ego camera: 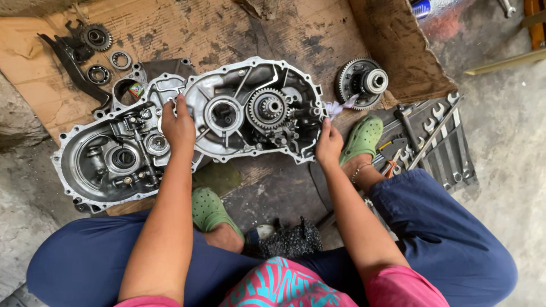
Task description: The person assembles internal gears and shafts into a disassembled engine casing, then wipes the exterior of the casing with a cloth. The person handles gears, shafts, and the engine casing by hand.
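A sheet of stained cardboard (227,28) covers the concrete floor (500,142), and the person squats over it in blue trousers and green clogs.

On the cardboard lie two aluminium gearbox casings. The nearer-centre casing (250,113) is open side up, with a gear cluster (267,107) standing in it and a round bearing seat just left of that. The second casing (108,156) lies to its left, touching or overlapping it at the edge; I cannot tell which.

The left hand (177,126) rests with fingers curled over the left rim of the centre casing, where the two casings meet. The right hand (329,142) is closed on the right rim of the same casing, thumb and fingers pinching the flange.

Beside the right hand, past the casing's edge, a large differential gear (363,82) lies flat on the cardboard. To the right, a roll of spanners (438,142) is spread on the floor, next to the right clog (363,136).

At top left sit a black bracket (71,57), a small gear (95,37) and two bearing rings (99,74), well apart from the hands.
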`<state>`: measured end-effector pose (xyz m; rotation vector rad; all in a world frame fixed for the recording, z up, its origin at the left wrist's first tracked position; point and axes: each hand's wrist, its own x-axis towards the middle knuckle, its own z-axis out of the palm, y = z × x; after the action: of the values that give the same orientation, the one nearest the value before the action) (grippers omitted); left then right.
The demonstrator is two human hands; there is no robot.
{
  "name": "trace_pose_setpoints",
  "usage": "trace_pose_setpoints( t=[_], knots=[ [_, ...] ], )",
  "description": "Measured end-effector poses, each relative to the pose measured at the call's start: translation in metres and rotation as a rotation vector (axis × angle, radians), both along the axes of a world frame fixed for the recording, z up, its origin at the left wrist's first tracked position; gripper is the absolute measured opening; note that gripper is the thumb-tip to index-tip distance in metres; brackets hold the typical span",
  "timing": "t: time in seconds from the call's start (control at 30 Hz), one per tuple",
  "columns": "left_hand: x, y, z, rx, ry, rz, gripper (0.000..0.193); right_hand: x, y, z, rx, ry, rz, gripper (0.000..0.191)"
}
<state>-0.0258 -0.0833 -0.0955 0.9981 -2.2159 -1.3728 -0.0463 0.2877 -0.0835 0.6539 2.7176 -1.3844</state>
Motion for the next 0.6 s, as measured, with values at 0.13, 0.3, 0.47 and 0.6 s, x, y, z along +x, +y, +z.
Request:
trace_pose_setpoints(
  t=[0.13, 0.3, 0.47, 0.6],
  knots=[
    [0.003, 0.009, -0.005, 0.32, 0.003, 0.12, 0.05, -0.003, -0.001, 0.01, 0.154, 0.194, 0.03, 0.054],
    [0.008, 0.037, 0.018, -0.063, -0.037, 0.015, 0.04, -0.01, 0.014, 0.013, 0.148, 0.048, 0.052, 0.048],
    [0.003, 0.044, 0.021, -0.094, 0.04, -0.115, 0.035, -0.008, 0.025, 0.0, 0.076, 0.152, 0.083, 0.045],
    [0.002, 0.037, 0.006, 0.043, 0.042, -0.09, 0.031, -0.018, 0.025, -0.001, 0.079, 0.1, 0.052, 0.046]
  ],
)
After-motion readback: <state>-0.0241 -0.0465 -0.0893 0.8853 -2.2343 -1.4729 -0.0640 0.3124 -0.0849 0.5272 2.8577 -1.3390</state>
